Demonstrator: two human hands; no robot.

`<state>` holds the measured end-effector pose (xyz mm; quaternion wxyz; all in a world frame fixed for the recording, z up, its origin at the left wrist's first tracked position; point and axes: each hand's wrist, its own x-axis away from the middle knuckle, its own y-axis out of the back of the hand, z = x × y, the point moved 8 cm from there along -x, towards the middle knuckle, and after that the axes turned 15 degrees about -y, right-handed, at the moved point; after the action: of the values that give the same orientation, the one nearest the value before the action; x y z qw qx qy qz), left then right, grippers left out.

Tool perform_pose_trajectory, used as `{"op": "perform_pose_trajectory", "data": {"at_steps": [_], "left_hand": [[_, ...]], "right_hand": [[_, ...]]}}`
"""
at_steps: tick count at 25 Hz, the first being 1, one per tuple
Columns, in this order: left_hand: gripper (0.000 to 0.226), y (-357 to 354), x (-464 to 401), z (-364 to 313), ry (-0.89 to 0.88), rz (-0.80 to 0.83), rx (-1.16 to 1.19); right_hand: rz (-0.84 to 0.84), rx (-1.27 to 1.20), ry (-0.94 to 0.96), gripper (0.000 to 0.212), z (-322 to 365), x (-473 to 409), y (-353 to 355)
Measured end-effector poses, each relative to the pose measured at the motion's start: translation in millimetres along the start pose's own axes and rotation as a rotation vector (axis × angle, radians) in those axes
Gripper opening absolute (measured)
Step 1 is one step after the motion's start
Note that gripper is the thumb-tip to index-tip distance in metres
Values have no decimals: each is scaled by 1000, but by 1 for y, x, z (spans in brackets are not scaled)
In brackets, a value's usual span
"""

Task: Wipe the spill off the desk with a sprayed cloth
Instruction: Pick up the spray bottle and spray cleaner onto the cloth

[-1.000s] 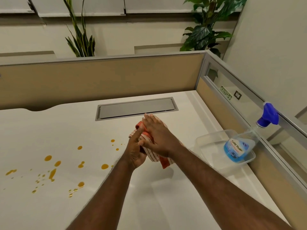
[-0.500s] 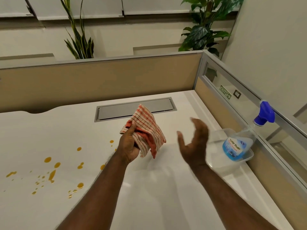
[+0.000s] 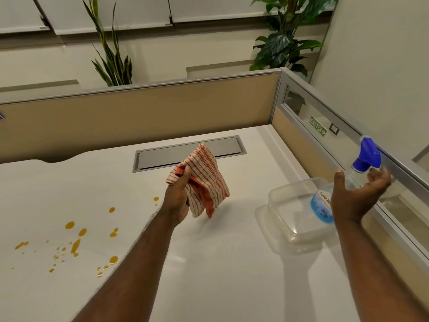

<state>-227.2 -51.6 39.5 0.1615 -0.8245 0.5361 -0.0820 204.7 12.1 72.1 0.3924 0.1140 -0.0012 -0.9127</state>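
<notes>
We see a pale, off-white counter (image 3: 220, 263) closed in by tan partition panels (image 3: 139, 117) at the back and on the right. Set flush into its far middle is a long grey cable hatch (image 3: 162, 156). On the left part lies an orange-yellow spill (image 3: 76, 247), scattered as drops and small blots of differing size. Near the right edge sits a clear plastic container (image 3: 292, 217), and a spray bottle (image 3: 321, 205) with a blue head stands tilted inside it.
</notes>
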Motion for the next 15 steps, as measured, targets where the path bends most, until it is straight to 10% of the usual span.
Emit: {"op": "perform_pose_trajectory", "data": {"at_steps": [15], "left_hand": [[26, 4, 9, -2, 82, -149, 292]], "right_hand": [[99, 43, 21, 48, -10, -36, -26]]}}
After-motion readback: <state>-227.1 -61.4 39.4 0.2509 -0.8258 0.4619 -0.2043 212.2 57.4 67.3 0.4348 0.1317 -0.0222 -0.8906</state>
